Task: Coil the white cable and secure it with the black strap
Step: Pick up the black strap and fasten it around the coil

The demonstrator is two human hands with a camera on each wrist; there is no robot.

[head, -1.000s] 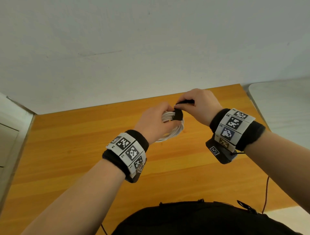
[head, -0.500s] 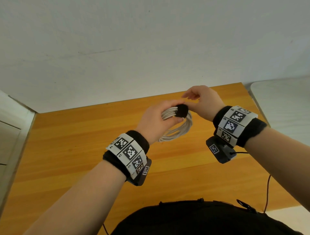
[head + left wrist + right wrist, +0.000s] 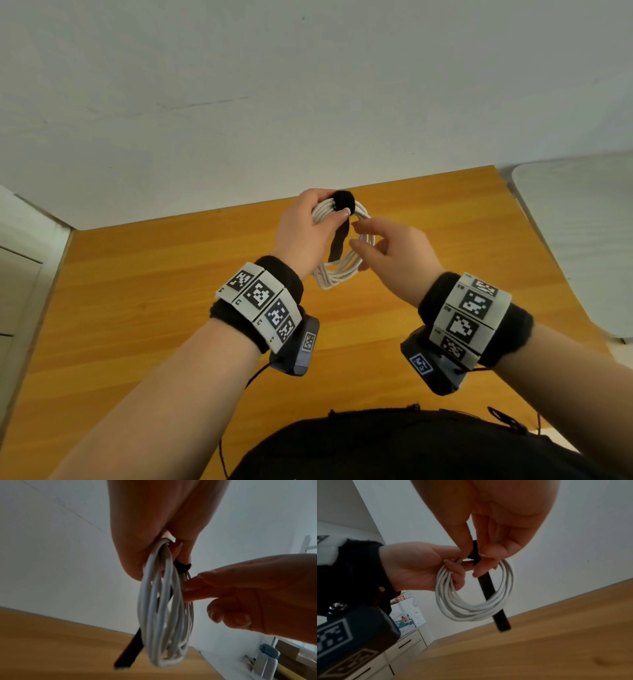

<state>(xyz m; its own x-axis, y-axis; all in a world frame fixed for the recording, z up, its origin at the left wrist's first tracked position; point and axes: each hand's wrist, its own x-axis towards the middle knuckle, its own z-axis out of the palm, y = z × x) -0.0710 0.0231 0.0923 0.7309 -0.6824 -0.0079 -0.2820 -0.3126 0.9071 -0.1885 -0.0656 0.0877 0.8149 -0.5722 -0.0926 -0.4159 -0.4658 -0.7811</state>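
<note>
The white cable (image 3: 342,274) is a coil of several loops, held upright above the wooden table (image 3: 171,308). My left hand (image 3: 308,233) grips its top, thumb pressing on the black strap (image 3: 343,200) wrapped over the loops there. The strap's loose tail hangs down across the coil (image 3: 488,588) and below it (image 3: 128,653). My right hand (image 3: 387,253) is just right of the coil with fingers (image 3: 188,588) nearly straight, their tips touching the loops beside the strap. In the wrist views the coil (image 3: 163,615) (image 3: 471,612) dangles from my left hand (image 3: 419,566).
The table runs back to a white wall. A white cabinet with drawers (image 3: 406,649) stands to the left, and a pale rounded surface (image 3: 582,240) lies beyond the table's right edge. Dark clothing and thin wires sit at the near edge.
Both hands rose and the coil swung upright. My right hand let go of the strap end and dropped to the right; the strap's tail now hangs loose.
</note>
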